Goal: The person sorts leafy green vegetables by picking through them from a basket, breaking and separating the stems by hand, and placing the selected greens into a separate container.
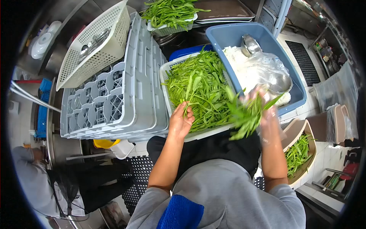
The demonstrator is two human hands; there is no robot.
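Green leafy stems fill a white basket [202, 87] in front of me. My left hand [182, 119] is at the basket's near left side, its fingers pinched around a few leafy stems [193, 88]. On the right, my right hand [263, 107], in a clear plastic glove and blurred, holds a bunch of leaves [246, 116] over the basket's near right corner. Behind that hand, a blue-grey tub [299, 89] holds white rice [234, 61], two metal bowls [250, 45] and a clear plastic bag [267, 65].
Stacked grey dish racks [141, 84] with a tilted cutlery basket [114, 42] stand at left. A second basket of greens [171, 15] and trays [225, 9] lie behind. A beige bin [291, 129] with greens is at lower right. Another person [30, 183] stands at far left.
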